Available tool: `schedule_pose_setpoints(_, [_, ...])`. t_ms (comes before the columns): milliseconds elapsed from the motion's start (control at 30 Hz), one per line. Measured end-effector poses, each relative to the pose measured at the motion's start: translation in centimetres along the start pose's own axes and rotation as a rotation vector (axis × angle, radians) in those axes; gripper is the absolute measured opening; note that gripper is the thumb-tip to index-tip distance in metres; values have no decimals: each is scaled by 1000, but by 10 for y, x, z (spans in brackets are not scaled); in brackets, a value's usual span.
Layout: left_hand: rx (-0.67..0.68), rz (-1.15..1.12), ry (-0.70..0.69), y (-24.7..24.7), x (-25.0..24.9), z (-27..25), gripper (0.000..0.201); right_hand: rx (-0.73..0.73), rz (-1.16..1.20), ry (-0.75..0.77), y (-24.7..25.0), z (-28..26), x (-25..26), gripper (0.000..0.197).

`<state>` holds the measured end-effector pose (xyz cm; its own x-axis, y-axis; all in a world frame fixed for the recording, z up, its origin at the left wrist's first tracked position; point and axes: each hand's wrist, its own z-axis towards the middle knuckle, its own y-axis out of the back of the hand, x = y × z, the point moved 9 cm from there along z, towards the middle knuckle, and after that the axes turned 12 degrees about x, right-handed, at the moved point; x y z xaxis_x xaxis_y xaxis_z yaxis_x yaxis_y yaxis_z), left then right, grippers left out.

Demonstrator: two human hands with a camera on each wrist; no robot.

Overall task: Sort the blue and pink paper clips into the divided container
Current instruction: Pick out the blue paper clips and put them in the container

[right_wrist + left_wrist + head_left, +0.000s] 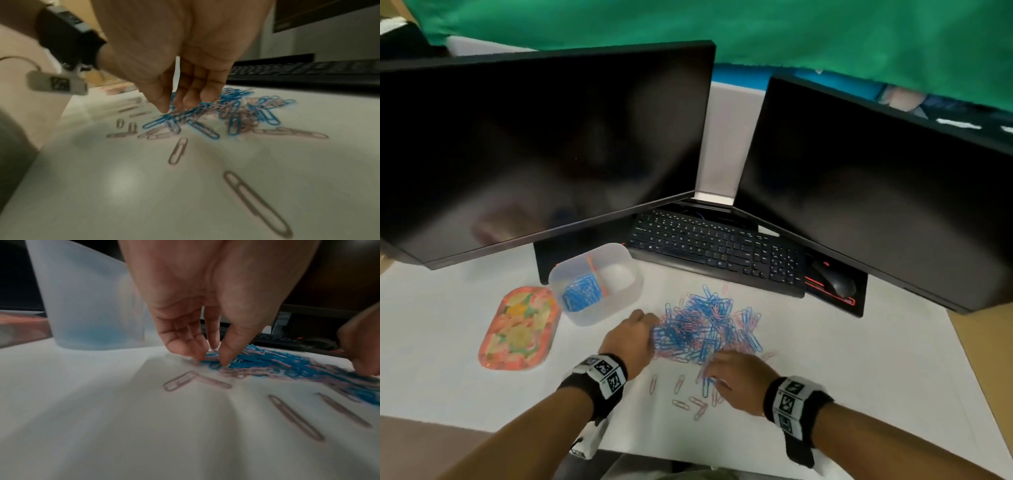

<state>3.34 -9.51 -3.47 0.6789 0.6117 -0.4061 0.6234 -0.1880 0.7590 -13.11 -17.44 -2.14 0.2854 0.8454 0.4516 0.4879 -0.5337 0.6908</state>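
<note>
A mixed pile of paper clips (709,329), blue and pink tangled together, lies on the white worktop (842,370) just in front of the keyboard (717,251). The divided container (616,294), a translucent tub with an orange partition, stands close to the pile's left edge; the compartment farther from the pile holds a heap of blue clips (579,295), and the nearer one looks empty, so no pink seems sorted yet. A few loose pink clips (690,404) lie on the near side of the pile.

The left hand (631,337) is at the pile's left edge. In the left wrist view its fingertips (223,360) come down together onto blue clips at the edge, thumb and fingers closing in a pinch; whether the grip has actually caught a clip is blurred, so I cannot tell. The right hand (736,380) hangs over the near edge of the pile with fingers (207,95) relaxed and pointing down, holding nothing that shows.

The step in hand appears to be picking blue clips out of the pile. The next move likely calls for lifting the pinched clips free of the tangle without dragging pink ones along, then carrying them over the partition to the blue compartment.
</note>
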Motion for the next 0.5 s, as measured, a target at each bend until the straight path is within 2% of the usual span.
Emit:
schedule_pose_setpoints(133, [0,25,42,1,12,2,22,25,-225,103,-16,12,16,20])
schedule_pose_setpoints(267, [19,-38,79,1,21,0,3,49,-387,149,-23,25,17,28])
schedule_pose_setpoints(333, [18,-100,92,1,24,-2,6,80,-408,164,-24,26,19,28])
schedule_pose_setpoints(500, [17,-223,104,4,30,-3,19,47,-457,174,-23,27,23,32])
